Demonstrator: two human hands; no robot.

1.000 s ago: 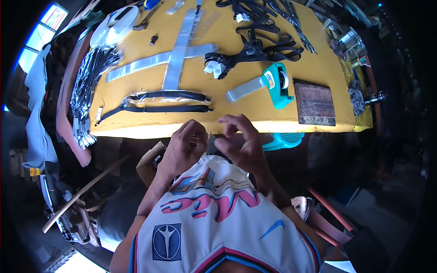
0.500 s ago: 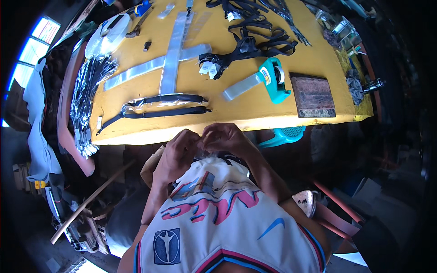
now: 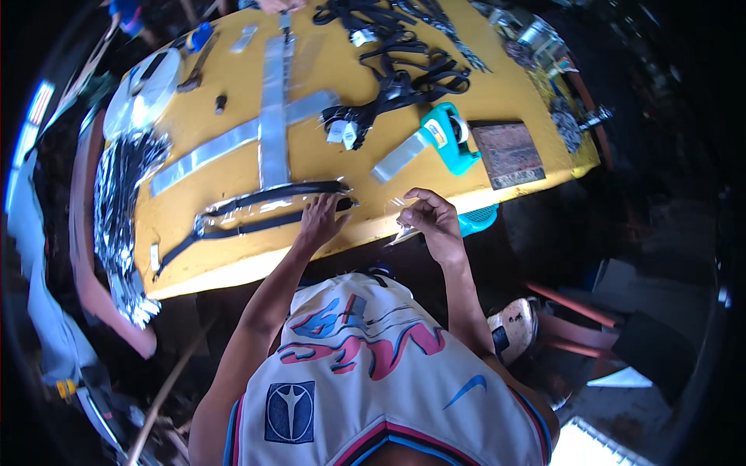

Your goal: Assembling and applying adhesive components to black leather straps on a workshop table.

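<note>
My left hand (image 3: 320, 223) reaches over the near right end of a black strap (image 3: 264, 227), its fingers stretched out and touching or just above it. The strap lies doubled back on the yellow table in what looks like clear plastic wrapping. Near the table's front edge my right hand (image 3: 437, 225) pinches a small piece of clear plastic film (image 3: 399, 231) between thumb and fingers. Whether it is a bag or a strip of tape I cannot tell. A teal tape dispenser (image 3: 452, 144) stands just beyond the right hand, beside a clear strip (image 3: 399, 159).
On the yellow table (image 3: 233, 167) lie crossed clear strips (image 3: 273, 109), tangled black straps (image 3: 412, 85), a dark rectangular board (image 3: 509, 154), a hammer (image 3: 200, 66) and a white roll (image 3: 142, 93). Wrapped straps (image 3: 128, 210) hang off the left edge. Another person's hand (image 3: 281, 5) shows at the far edge.
My hands, held together in front of my shirt before, are now apart. The left has moved forward onto the strap; the right has moved rightward with the clear film. The view has shifted and tilted.
</note>
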